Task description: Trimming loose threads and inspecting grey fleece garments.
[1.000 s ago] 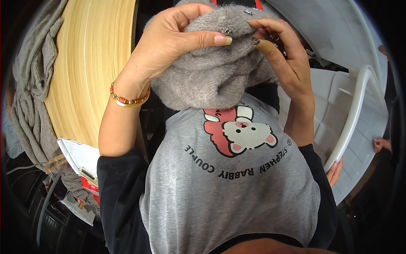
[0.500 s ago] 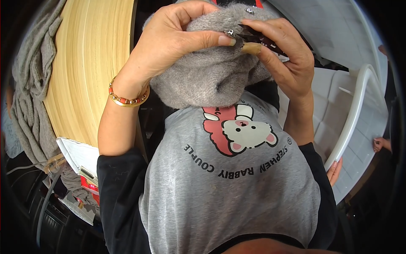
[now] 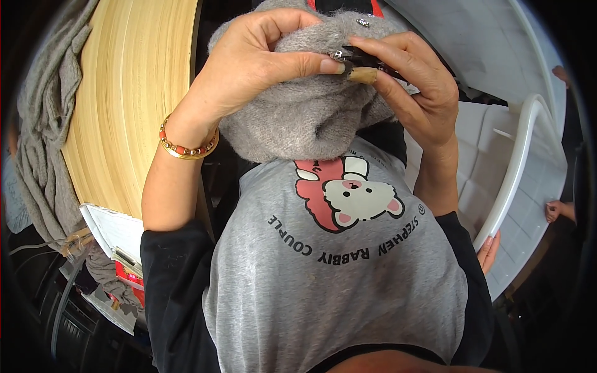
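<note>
A: Specify the state of the left hand.

B: Pinched, with thumb extended below and fingers curled above, on a grey-brown fuzzy knitted garment. Fitted at the wrist with a red-orange and gold beaded bracelet.

A: Specify the state of the right hand.

B: Narrowed around a slim dark tool, partly hidden by the fingers; impossible to identify by kind. Covered at the thumb tip by a tan cap. Positioned just beside the left thumb, with the tool close to a small silver ornament on the garment. Cannot tell whether touching it.

A: Locate the garment.

B: Held up, bunched in folds, in front of a grey printed T-shirt with black sleeves. Situated beyond the right edge of a pale wood-grain table, between that edge and a white plastic bin with a rounded rim. Marked farther up by a second silver ornament.

A: List the surroundings.

B: Note a long grey-brown knitted cloth draped along the table's left edge. At the near edge, note a flat white piece, with a red packet below. At the bin's near end, note another person's fingers.
</note>
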Tool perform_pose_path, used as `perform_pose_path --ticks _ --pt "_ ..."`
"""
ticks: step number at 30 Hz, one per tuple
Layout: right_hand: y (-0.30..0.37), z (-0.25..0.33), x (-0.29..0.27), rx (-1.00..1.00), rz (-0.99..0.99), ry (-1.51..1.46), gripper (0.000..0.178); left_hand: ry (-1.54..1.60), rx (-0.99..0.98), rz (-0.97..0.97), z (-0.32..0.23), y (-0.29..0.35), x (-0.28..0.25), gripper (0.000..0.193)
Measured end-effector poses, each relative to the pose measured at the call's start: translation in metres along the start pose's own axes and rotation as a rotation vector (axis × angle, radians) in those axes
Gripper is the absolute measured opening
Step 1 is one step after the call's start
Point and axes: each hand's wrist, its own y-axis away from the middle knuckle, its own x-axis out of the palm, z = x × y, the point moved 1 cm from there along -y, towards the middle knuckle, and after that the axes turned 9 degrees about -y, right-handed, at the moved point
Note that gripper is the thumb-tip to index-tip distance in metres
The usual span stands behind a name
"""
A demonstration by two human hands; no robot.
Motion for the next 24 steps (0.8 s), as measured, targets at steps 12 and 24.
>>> perform_pose_path --ticks 12,24 --pt "0.001 0.0 -0.002 0.006 0.066 0.078 0.03 -0.067 -0.019 0.016 0.0 -0.001 0.001 0.023" --pt "0.008 -0.022 0.007 0.509 0.071 -0.313 0.041 -0.026 -0.094 -0.041 -0.027 -0.003 0.015 0.02"
